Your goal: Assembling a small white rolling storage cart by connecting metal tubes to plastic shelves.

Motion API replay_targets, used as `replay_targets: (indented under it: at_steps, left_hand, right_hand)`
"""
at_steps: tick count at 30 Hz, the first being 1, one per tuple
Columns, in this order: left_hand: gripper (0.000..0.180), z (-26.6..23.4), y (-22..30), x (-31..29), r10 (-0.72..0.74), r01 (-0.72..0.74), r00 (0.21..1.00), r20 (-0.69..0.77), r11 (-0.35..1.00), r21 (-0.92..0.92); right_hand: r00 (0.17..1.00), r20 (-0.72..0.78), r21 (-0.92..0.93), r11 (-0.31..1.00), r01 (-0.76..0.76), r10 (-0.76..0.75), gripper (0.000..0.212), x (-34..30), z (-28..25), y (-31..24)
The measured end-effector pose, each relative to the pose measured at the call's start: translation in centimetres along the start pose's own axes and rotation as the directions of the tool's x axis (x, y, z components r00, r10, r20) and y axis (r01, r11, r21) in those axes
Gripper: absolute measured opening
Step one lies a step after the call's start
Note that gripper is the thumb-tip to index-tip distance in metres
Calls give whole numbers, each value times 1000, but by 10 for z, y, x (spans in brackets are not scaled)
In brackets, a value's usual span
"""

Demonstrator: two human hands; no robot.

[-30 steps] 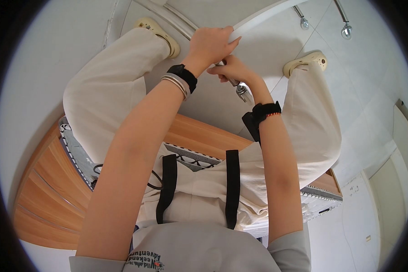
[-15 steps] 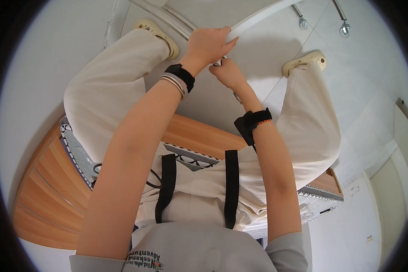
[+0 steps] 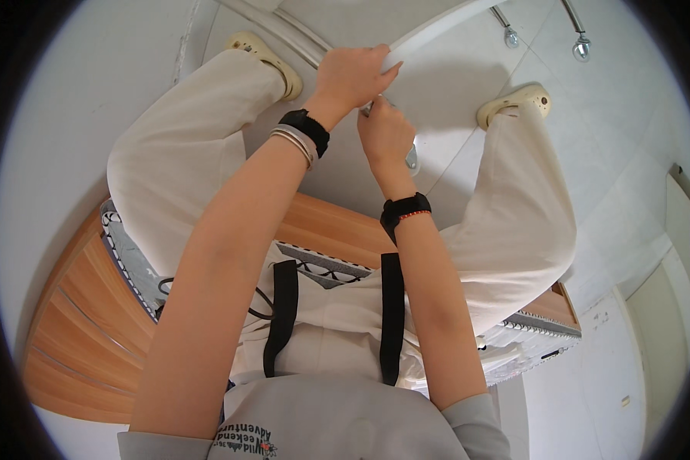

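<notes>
My left hand point(image 3: 350, 79) is wrapped over a silver metal tube point(image 3: 303, 42), where it meets the corner of a white board with a curved rim point(image 3: 446, 27). Its thumb and a finger point out to the right. Just below it, my right hand point(image 3: 387, 136) is closed around something silver, mostly hidden by the fingers. A small shiny end of a metal piece point(image 3: 412, 157) sticks out beside the right wrist. What kind of thing this is cannot be made out.
Two metal legs with clear round feet point(image 3: 582, 50) reach in at the top right. My cream clogs point(image 3: 523, 103) rest on the tiled floor point(image 3: 590, 130) on either side. Under me is a wooden seat point(image 3: 345, 230) with a patterned grey cushion point(image 3: 544, 337).
My right hand has turned at the wrist, and its forearm has swung left, closer to the body's middle. The metal end beside that wrist now shows more. My left hand stays in place.
</notes>
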State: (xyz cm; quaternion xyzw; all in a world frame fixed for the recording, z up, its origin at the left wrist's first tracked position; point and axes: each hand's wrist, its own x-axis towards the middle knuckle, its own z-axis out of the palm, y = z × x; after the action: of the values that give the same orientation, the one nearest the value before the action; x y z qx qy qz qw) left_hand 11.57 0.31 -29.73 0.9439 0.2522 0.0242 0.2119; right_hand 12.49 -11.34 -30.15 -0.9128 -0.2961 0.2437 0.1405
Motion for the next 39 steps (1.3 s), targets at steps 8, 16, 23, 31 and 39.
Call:
replay_targets:
  at_steps: [8, 16, 23, 31, 39]
  left_hand:
    - [33, -2, 0, -1, -19, 19, 1000, 24, 1000, -2]
    - [33, 0, 1, 0, -44, 44, 998, 32, 999, 17]
    - [33, 1, -3, -1, -9, 9, 1000, -7, 1000, -5]
    - [33, 1, -3, -1, -6, 5, 1000, -30, 1000, -16]
    - [33, -3, 6, 2, -44, 47, 998, 44, 997, -65]
  right_hand:
    - [711, 643, 611, 751, -252, -284, 23, 40, -20, 24]
    - [560, 811, 451, 789, -416, -168, 28, 44, -18, 24]
    - [994, 4, 3, 994, 112, -112, 15, -2, 4, 13]
    - [997, 53, 74, 996, -53, 49, 16, -16, 24, 51]
    - [942, 115, 726, 620, -297, 316, 28, 18, -41, 49]
